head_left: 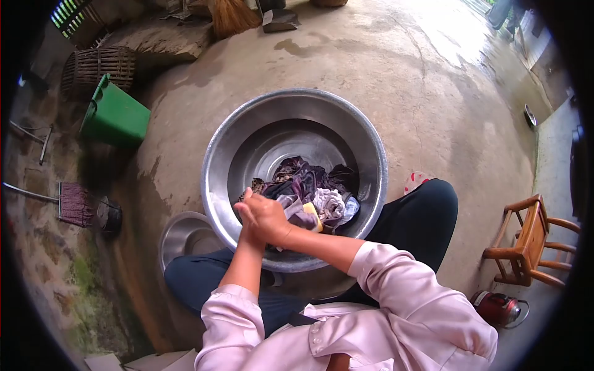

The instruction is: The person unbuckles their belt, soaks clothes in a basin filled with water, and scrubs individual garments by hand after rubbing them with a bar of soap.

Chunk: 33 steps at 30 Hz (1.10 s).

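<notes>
Over the near side of a large metal basin (213,154), my two hands are pressed together. My right hand (271,219) lies across my left hand (246,213), its fingers closed around something I cannot make out. Most of the left hand's fingers are hidden behind it. Just beside the right hand, a lilac-grey cloth (297,213) lies bunched, and whether it runs into my grip is not clear. A yellow bar of soap (312,216) rests against it. Dark purple clothes (306,179) and a whitish garment (329,205) lie heaped in the basin, partly in water.
A smaller metal basin (176,238) stands by my left knee. Leftward are a green bin (117,114), a wicker basket (99,65), a brush (75,204) and a dark bucket (109,215). A wooden chair (526,238) and a red flask (498,307) stand on the right.
</notes>
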Tool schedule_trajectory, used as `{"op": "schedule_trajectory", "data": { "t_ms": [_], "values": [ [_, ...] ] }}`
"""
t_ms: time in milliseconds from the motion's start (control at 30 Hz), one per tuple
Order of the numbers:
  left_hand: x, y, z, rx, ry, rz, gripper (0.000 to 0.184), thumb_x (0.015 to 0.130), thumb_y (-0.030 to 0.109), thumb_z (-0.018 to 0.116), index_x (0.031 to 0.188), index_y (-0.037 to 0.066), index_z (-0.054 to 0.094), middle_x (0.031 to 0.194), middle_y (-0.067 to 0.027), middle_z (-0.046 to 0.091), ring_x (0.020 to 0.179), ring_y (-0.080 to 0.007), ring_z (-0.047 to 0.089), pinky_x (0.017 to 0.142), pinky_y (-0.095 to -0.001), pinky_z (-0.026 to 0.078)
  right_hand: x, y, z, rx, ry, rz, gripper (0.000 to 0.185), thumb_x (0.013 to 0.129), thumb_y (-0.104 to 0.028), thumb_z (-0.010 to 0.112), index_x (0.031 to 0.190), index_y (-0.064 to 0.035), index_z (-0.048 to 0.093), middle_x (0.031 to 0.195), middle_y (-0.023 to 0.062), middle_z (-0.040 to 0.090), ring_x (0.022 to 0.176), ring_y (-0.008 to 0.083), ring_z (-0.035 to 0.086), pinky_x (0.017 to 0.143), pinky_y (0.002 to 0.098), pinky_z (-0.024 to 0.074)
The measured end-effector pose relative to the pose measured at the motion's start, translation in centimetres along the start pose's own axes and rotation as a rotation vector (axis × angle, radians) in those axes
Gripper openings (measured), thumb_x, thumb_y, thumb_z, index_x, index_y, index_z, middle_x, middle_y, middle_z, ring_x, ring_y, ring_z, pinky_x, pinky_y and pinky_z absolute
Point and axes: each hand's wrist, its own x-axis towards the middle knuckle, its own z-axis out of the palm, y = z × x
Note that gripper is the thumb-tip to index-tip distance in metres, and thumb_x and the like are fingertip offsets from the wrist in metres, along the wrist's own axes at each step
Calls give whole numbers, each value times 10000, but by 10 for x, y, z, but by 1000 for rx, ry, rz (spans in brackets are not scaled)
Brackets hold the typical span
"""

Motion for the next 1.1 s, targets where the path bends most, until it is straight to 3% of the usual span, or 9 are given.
{"op": "schedule_trajectory", "data": {
  "t_ms": [33,167,367,533,600,667,833,1033,1100],
  "values": [
    [-5,6,0,910,131,116,313,960,393,483,788,137,539,745,5,540,798,-133,574,713,-326,454,-2,6,3,37,-7,-2,268,884,-290,589,767,-50,558,750,157,591,674,343,616,586,446,476],
    [24,-79,24,1442,810,481,465,883,426,581,1210,96,584,1145,-62,617,1020,-205,595,883,-349,453,27,68,-18,24,66,244,332,921,-305,521,751,-35,612,705,196,609,703,371,613,612,466,476],
    [19,-100,50,2165,735,15,547,802,456,695,1141,35,607,1013,-63,652,878,-168,615,736,-276,485,47,142,-16,250,-256,493,449,912,-412,548,755,4,614,674,155,617,572,270,576,579,403,463],
    [23,-88,75,1936,562,202,408,821,355,709,1018,6,632,989,-92,649,879,-182,623,802,-320,487,61,105,-81,894,-726,801,571,870,-488,605,1168,-3,564,956,89,637,871,153,555,808,295,436],
    [24,-81,89,1827,566,438,332,837,328,694,972,30,638,968,-91,657,870,-197,635,802,-340,498,60,92,-79,235,-1052,393,497,748,-375,735,1138,-87,627,969,120,669,924,223,610,807,351,462],
    [27,-64,102,1636,522,580,275,853,299,677,961,49,638,959,-86,662,866,-210,642,802,-354,508,48,121,-44,-377,-969,258,396,671,-311,765,1006,-110,701,852,168,677,806,262,648,736,365,489],
    [20,-60,118,1639,697,618,505,743,471,754,953,20,665,894,-60,650,779,-166,629,753,-314,495,66,135,-85,371,-729,469,194,741,-181,739,897,-66,731,799,38,699,731,110,614,681,265,482],
    [17,-46,91,2833,417,624,256,775,169,641,923,-40,658,868,-98,658,788,-148,614,706,-275,474,82,88,-108,1078,-607,553,209,824,-227,719,861,-38,637,722,2,606,665,84,561,633,249,464],
    [21,-40,82,2407,448,402,254,778,139,590,931,-55,651,898,-117,665,847,-187,627,727,-302,483,85,89,-97,930,-572,569,221,851,-261,689,825,-51,624,698,7,593,651,84,552,609,254,457]
  ]
}}
